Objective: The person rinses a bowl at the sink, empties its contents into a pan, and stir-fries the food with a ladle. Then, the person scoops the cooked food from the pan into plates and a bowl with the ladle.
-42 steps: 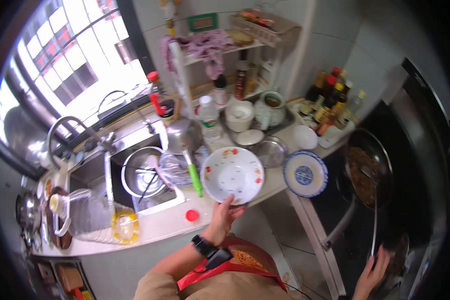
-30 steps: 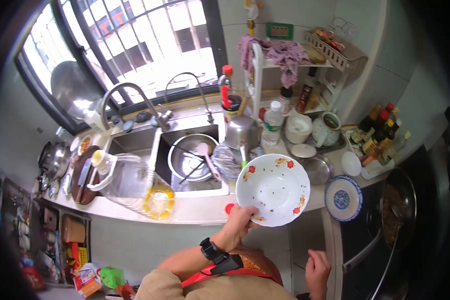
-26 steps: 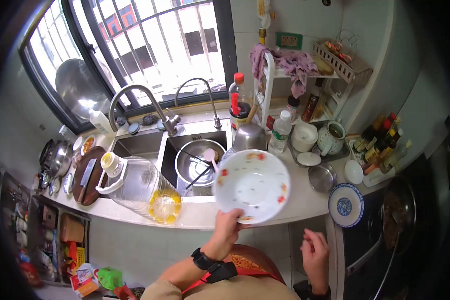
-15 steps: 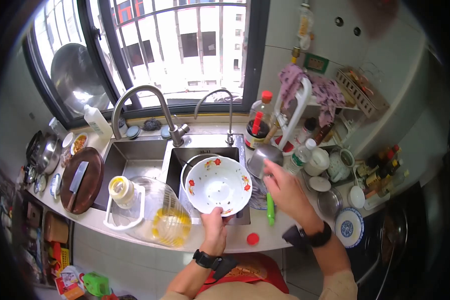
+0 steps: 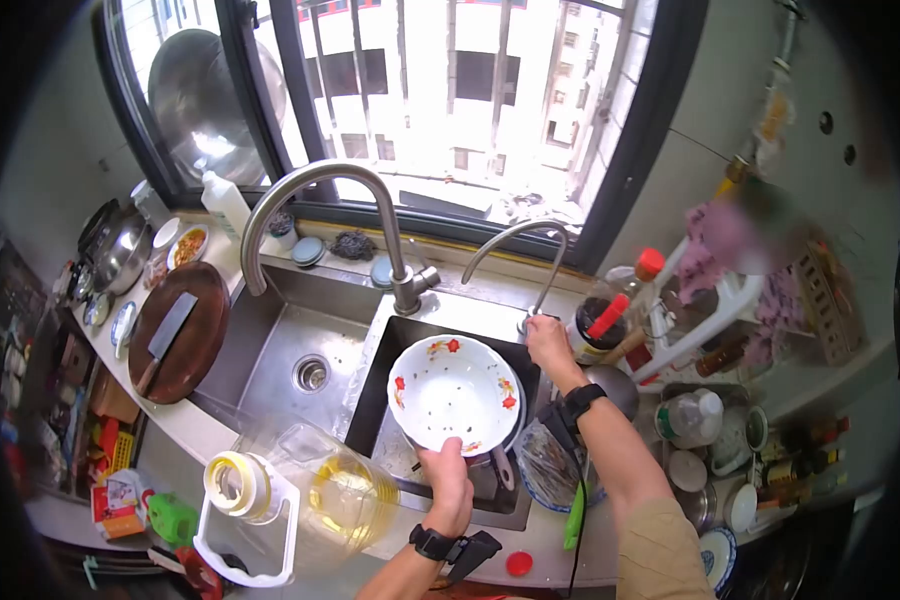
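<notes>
My left hand (image 5: 447,485) grips the near rim of a white bowl (image 5: 454,390) with red and orange flowers, thumb on the edge. Small dark bits lie inside the bowl, which I hold over the right sink basin (image 5: 375,385). At the base of the thin small faucet (image 5: 558,262), my right hand (image 5: 552,348) has its fingers closed on the faucet's lower part; the fingertips are partly hidden. No water shows at its spout. Under the bowl, a pan with a handle (image 5: 503,468) shows in part.
A large clear plastic jug (image 5: 345,490) with a white handle stands front left. A knife (image 5: 172,328) lies on a round wooden board (image 5: 210,345). The big faucet (image 5: 355,175) arches over the left basin. Bottles, a plastic-covered bowl (image 5: 552,465) and a green-handled tool (image 5: 575,515) crowd the right.
My right hand has moved from above the right counter forward to the small faucet's base. My left hand still holds the bowl over the sink. The view has shifted and tilted.
</notes>
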Demonstrator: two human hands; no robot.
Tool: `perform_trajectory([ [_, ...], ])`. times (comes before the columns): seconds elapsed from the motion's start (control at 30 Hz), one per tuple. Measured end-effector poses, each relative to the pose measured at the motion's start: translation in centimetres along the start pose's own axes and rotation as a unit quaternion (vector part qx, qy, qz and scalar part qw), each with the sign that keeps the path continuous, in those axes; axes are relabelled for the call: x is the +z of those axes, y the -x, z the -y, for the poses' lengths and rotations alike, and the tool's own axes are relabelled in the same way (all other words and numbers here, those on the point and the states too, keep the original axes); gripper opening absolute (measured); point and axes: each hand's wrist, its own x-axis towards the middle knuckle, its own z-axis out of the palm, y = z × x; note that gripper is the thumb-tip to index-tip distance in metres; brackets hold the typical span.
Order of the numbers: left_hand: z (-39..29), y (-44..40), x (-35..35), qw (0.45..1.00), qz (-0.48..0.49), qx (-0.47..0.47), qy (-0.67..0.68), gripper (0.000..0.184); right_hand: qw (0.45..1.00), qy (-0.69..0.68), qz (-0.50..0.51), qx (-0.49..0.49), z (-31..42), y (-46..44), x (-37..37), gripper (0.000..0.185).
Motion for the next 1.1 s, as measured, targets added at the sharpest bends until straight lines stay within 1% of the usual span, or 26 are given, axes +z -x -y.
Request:
perform_trajectory([
  [0.03,-0.8,0.1,0.4,1.000,-0.010,0.000,0.000,0.061,1.000,-0.001,0.009,-0.003,0.5,0.0,0.3,0.020],
  [0.1,-3.4,1.1,2.0,0.998,-0.022,-0.051,0.032,0.060,0.992,0.051,0.003,-0.119,0.8,0.2,1.0,0.021],
  [0.13,-3.2,0.9,1.9,0.998,-0.026,-0.051,0.030,0.060,0.990,0.057,0.004,-0.130,1.3,0.3,0.8,0.020],
  [0.17,-3.1,0.6,1.9,0.997,-0.030,-0.063,0.026,0.060,0.990,0.056,0.006,-0.131,1.0,-0.1,1.0,0.020],
  [0.23,-3.1,0.2,2.1,0.997,-0.034,-0.073,0.023,0.060,0.996,0.015,-0.013,-0.091,0.2,-1.0,1.2,0.019],
  [0.27,-3.2,0.1,2.0,0.996,-0.031,-0.082,0.031,0.059,0.994,0.045,0.006,-0.104,-0.2,-1.4,1.3,0.018],
  [0.3,-3.1,0.1,2.1,0.995,-0.027,-0.093,0.039,0.058,0.994,0.045,0.007,-0.104,-0.1,-1.4,1.3,0.018],
  [0.37,-2.8,-0.1,2.1,0.993,-0.026,-0.112,0.041,0.057,0.987,0.065,0.051,-0.137,0.2,-1.2,1.5,0.019],
  [0.4,-2.9,-0.1,2.1,0.991,-0.023,-0.129,0.040,0.056,0.987,0.065,0.053,-0.136,0.3,-1.2,1.5,0.019],
  [0.5,-3.1,0.1,2.1,0.989,-0.009,-0.141,0.035,0.054,0.984,0.087,0.069,-0.136,0.7,-1.0,1.5,0.018],
  [0.6,-2.6,-0.1,1.9,0.984,0.000,-0.172,0.038,0.053,0.979,0.120,0.089,-0.140,1.2,-0.8,1.1,0.016],
  [0.67,-2.4,-0.2,1.7,0.982,0.008,-0.183,0.042,0.052,0.965,0.181,0.121,-0.149,1.6,-0.7,1.2,0.013],
  [0.7,-2.2,-0.3,1.6,0.980,0.015,-0.194,0.045,0.052,0.965,0.180,0.121,-0.149,1.7,-0.7,1.4,0.013],
  [0.73,-2.1,-0.5,1.4,0.980,0.014,-0.193,0.044,0.052,0.957,0.204,0.122,-0.168,1.7,-0.6,1.6,0.013],
  [0.77,-1.9,-0.6,1.2,0.975,0.026,-0.212,0.061,0.051,0.948,0.228,0.123,-0.186,1.7,-0.5,1.8,0.013],
  [0.83,-2.1,-0.8,0.9,0.970,0.037,-0.227,0.078,0.051,0.950,0.224,0.121,-0.182,1.8,-0.8,2.1,0.013],
  [0.9,-2.3,-0.9,0.6,0.964,0.079,-0.235,0.100,0.050,0.951,0.223,0.119,-0.178,1.5,-1.0,2.2,0.013],
  [0.97,-2.2,-1.1,0.6,0.962,0.074,-0.243,0.098,0.049,0.966,0.179,0.100,-0.160,0.9,-1.1,2.1,0.016],
  [1.0,-2.2,-1.2,0.6,0.961,0.070,-0.251,0.098,0.049,0.966,0.179,0.100,-0.160,0.6,-1.2,1.9,0.016],
  [1.07,-1.9,-1.5,0.6,0.960,0.075,-0.250,0.105,0.049,0.980,0.061,0.084,-0.167,0.2,-1.2,1.7,0.016],
  [1.1,-1.7,-1.7,0.6,0.959,0.082,-0.249,0.112,0.049,0.980,0.062,0.085,-0.166,0.5,-1.1,1.3,0.016],
])
